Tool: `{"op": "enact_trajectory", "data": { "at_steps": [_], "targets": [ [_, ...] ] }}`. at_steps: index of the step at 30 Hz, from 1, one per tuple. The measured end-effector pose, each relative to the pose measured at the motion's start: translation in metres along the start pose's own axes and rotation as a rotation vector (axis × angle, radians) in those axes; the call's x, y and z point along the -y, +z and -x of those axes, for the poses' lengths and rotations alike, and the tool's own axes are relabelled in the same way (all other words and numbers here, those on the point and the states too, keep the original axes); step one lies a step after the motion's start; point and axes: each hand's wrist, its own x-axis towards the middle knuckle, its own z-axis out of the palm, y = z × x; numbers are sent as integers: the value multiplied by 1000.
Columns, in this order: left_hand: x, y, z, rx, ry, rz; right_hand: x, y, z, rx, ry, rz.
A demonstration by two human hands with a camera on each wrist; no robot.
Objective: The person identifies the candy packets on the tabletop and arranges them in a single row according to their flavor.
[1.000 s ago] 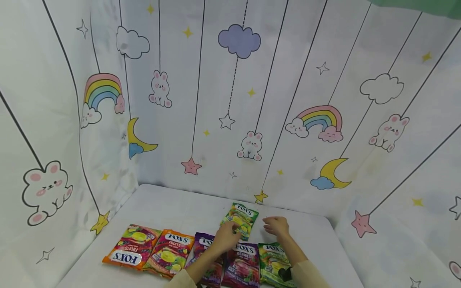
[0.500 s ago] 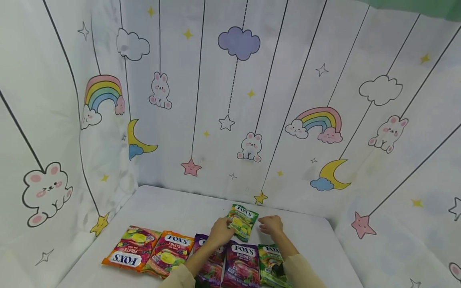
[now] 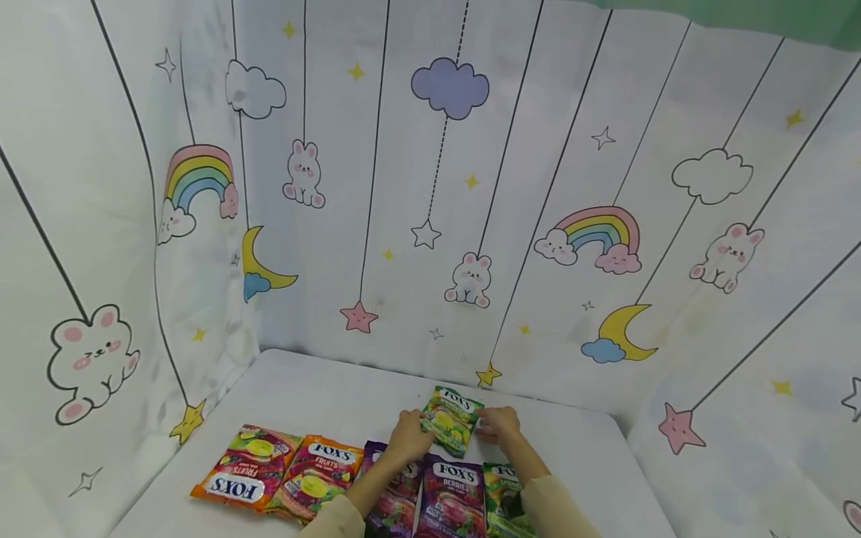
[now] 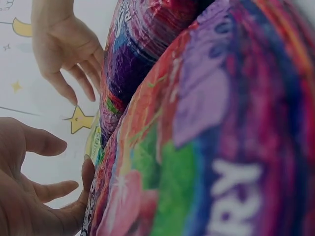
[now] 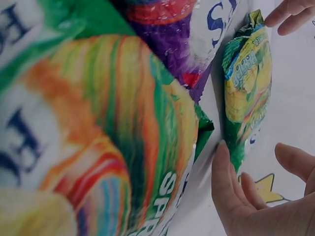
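A green Fox's candy bag (image 3: 452, 420) lies face up toward the back of the table, between the two hands. My left hand (image 3: 410, 437) is at its left edge; the right wrist view shows those fingertips (image 5: 275, 17) at the bag's corner. My right hand (image 3: 499, 424) is at the bag's right edge. In the right wrist view its thumb and fingers (image 5: 224, 177) are spread beside the bag, close to its end. Whether they touch it is hard to tell. The left wrist view shows the left hand (image 4: 34, 187) with thumb and fingers apart.
Nearer the person, a row of candy bags crosses the table (image 3: 323, 381): two orange ones (image 3: 249, 467), (image 3: 319, 478), two purple ones (image 3: 390, 497), (image 3: 452, 497) and a green one (image 3: 504, 493). Both forearms pass over this row. Printed white cloth (image 3: 403, 187) surrounds the table.
My left hand has drawn back from over the green bag to its left edge. My right hand has moved left, up to the bag's right edge. The head view has tilted slightly.
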Motion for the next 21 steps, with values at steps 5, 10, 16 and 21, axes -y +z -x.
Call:
{"op": "enact_trajectory", "data": {
  "at_steps": [5,10,16,21],
  "targets": [
    [7,3,-4,-20,-13,-52,1,4,1,16,-5,-16],
    [8,2,-4,18,10,-70,-3,5,-2,15,-11,7],
    [6,-1,-5,14,12,-93,-9,7,-10,10,10,25],
    [7,-2,-7,36,1,-140,-13,8,-10,41,17,-26]
  ]
}}
